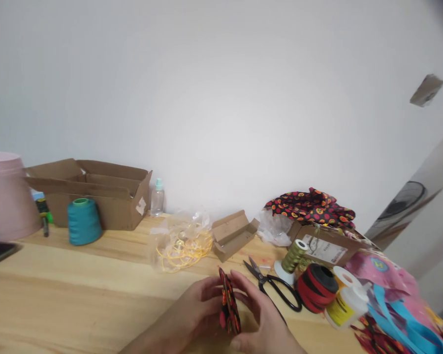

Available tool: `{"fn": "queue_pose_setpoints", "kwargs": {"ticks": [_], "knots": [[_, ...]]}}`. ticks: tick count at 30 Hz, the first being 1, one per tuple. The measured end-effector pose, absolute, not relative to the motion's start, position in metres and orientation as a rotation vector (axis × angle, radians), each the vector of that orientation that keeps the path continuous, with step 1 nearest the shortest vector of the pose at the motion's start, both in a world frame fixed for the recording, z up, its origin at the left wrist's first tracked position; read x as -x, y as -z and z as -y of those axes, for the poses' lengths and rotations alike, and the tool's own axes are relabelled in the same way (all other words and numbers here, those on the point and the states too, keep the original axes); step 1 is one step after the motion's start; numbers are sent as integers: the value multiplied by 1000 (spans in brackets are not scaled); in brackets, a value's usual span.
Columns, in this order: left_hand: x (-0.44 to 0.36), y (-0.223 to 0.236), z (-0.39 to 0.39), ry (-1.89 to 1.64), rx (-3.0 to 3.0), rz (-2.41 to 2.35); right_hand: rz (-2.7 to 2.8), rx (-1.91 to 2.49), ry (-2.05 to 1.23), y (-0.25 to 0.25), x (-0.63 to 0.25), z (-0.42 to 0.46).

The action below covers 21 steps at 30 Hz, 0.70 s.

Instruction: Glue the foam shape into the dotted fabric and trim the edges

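A small folded piece of patterned fabric, black with red and orange motifs, stands on edge between my hands at the lower middle of the view. From its left side my left hand grips it, the fingers partly hidden behind the cloth. My right hand curls around its right side, thumb low and fingertips near the upper edge. Just right of my right hand lie black-handled scissors, blades pointing up and left.
Along the wall stand a pink bucket, a cardboard box, a teal thread cone and a clear bottle. Yellow elastic cord lies near a small open carton. Rightward are a red spool, a white jar and blue ribbon.
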<state>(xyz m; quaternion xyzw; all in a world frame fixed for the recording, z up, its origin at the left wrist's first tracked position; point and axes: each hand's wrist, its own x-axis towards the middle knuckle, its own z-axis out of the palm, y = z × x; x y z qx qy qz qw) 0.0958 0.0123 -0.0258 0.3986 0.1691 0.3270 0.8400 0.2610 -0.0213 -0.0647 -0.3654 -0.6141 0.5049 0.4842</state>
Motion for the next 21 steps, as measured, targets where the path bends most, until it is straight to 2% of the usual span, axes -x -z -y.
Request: {"fn": "queue_pose_setpoints", "kwargs": {"ticks": [4, 9, 11, 16, 21], "knots": [[-91, 27, -16, -646, -777, -470, 1467, 831, -1230, 65, -262, 19], [-81, 31, -23, -496, -720, -490, 1641, 1145, -997, 55, -267, 22], [-79, 32, -23, -521, -830, -571, 1636, 1176, -1028, 52, -269, 23], [-76, 36, -24, -548, -1011, -737, 1406, 982, -1227, 48, -278, 19], [-65, 37, -34, -643, -1369, -956, 1087, 771, -1280, 34, -281, 19]]}}
